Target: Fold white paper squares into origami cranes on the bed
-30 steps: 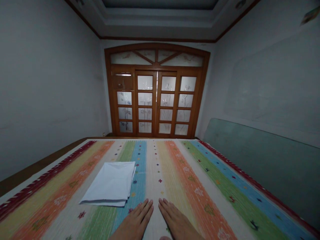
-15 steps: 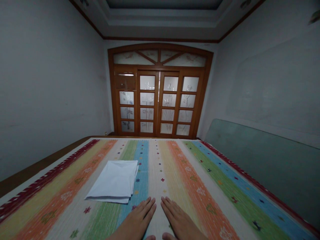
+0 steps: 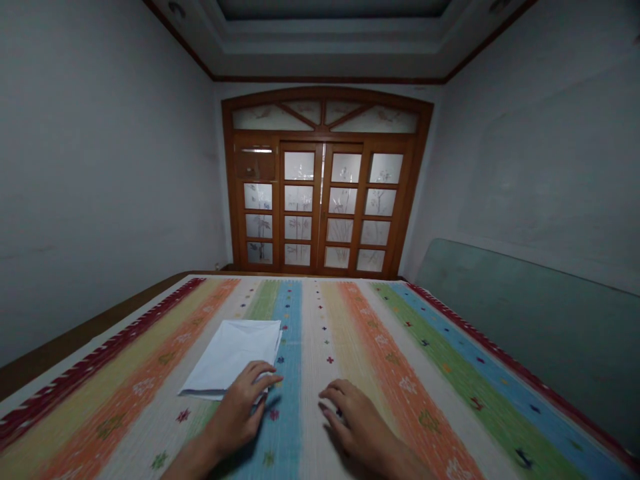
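A folded white cloth [image 3: 233, 357] lies flat on the striped, patterned tablecloth [image 3: 350, 347], left of centre. My left hand [image 3: 243, 407] is over the cloth's near right corner, its fingers bent and apart; whether it touches the cloth is not clear. To the right, above the pale and yellow stripes, is my right hand [image 3: 357, 420], with curled fingers that are apart and nothing between them. Both hands look slightly raised, with shadows beneath.
Beyond the table stands a wooden door frame [image 3: 323, 200] with frosted glass panes. A pale green panel [image 3: 525, 320] stands along the right side. The brown table edge [image 3: 100, 320] shows at the left.
Both hands have lifted from lying flat and bent their fingers. My left hand has moved left and forward to the cloth's near corner; my right hand has shifted slightly right.
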The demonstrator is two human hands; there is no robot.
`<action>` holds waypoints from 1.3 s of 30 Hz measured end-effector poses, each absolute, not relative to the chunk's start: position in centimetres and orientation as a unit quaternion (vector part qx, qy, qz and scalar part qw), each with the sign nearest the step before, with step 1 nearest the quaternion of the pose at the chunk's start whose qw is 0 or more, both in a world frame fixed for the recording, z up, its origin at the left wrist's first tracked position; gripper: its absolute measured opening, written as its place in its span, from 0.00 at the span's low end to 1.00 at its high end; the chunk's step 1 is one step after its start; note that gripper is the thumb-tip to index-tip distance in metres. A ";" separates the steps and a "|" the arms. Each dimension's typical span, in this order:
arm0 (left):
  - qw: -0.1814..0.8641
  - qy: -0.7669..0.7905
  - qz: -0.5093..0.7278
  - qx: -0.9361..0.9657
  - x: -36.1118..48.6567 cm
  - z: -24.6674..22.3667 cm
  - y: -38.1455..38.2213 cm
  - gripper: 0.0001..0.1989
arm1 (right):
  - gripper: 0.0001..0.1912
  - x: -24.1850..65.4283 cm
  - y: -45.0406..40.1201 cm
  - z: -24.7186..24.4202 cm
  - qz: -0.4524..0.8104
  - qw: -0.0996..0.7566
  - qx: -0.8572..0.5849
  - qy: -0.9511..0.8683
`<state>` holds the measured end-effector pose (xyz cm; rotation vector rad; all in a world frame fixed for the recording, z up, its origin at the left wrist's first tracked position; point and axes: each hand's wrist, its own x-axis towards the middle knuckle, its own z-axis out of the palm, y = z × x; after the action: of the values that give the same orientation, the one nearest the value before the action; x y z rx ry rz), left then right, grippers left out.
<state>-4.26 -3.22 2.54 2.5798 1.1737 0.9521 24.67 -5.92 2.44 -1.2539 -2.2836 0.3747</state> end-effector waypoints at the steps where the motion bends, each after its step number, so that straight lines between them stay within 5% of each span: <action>1: 0.069 0.406 0.311 0.857 -5.1 2.5 -2.8 0.23 | 0.15 24.5 -5.6 2.4 0.140 0.265 -0.461 -0.835; 14: 0.086 0.474 0.260 0.837 -8.2 2.3 -0.9 0.13 | 0.12 25.6 -4.8 0.0 0.160 0.344 -0.459 -0.803; 23: -0.034 0.431 0.343 0.834 -6.0 1.8 -1.5 0.13 | 0.13 26.1 -4.3 -0.3 0.171 0.372 -0.454 -0.791; 26: -0.074 0.352 0.358 0.861 -2.8 2.1 -3.0 0.14 | 0.22 26.5 -4.2 0.0 0.174 0.388 -0.440 -0.791; 32: -0.061 0.249 0.326 0.910 3.0 1.2 -5.3 0.12 | 0.38 27.7 -4.2 0.6 0.121 0.327 -0.409 -0.843; 39: 0.057 0.251 0.318 0.912 7.6 -0.6 -4.9 0.10 | 0.34 29.5 -2.8 -0.5 0.128 0.260 -0.403 -0.868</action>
<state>7.56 -4.91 -0.59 2.7674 0.7606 0.9650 29.53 -2.84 -0.53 -1.0903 -2.3523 0.3459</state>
